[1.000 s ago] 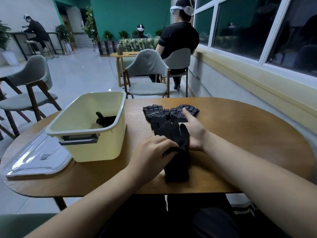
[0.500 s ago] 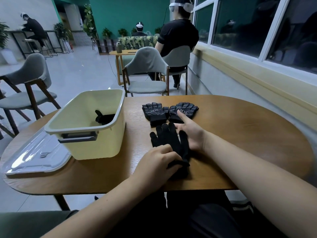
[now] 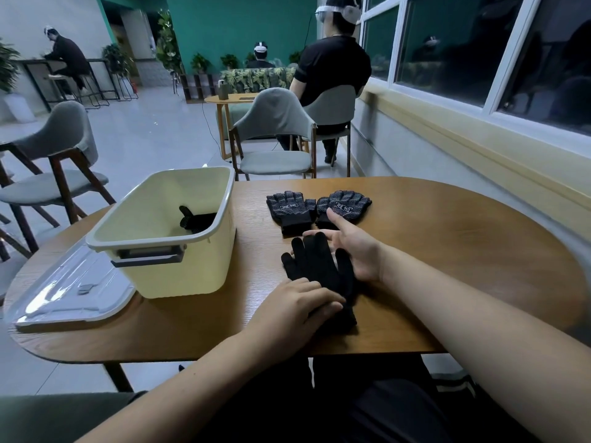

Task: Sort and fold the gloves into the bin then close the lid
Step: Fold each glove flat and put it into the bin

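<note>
The left grip (image 3: pixel 294 308) lies open, fingers flat on the cuff end of the plain black glove (image 3: pixel 319 266), which sits close to the near edge of the bench (image 3: pixel 447 266). If that press slackens during a fold, the cuff could probably slide off the edge into the lap. Just right of the glove, the right grip (image 3: pixel 355 251) is also open. Its fingers lie straight along the glove's finger end and clasp nothing. A fold started from there may go crooked, since the knit is limp, and I cannot tell whether one glove or a stacked two lies there. Its thumb reaches toward the dotted pair (image 3: pixel 289 209), which lies side by side just beyond both grips, and a careless sweep could drag those two out of line. Far left of the left grip, the clear lid (image 3: pixel 64 295) lies flat with one end over the bench edge, so a nudge might tip it. Between the lid and the left grip stands the cream bin (image 3: pixel 179 270), open, with one dark glove (image 3: pixel 198 220) inside. Its tall wall must be cleared on the way in.
</note>
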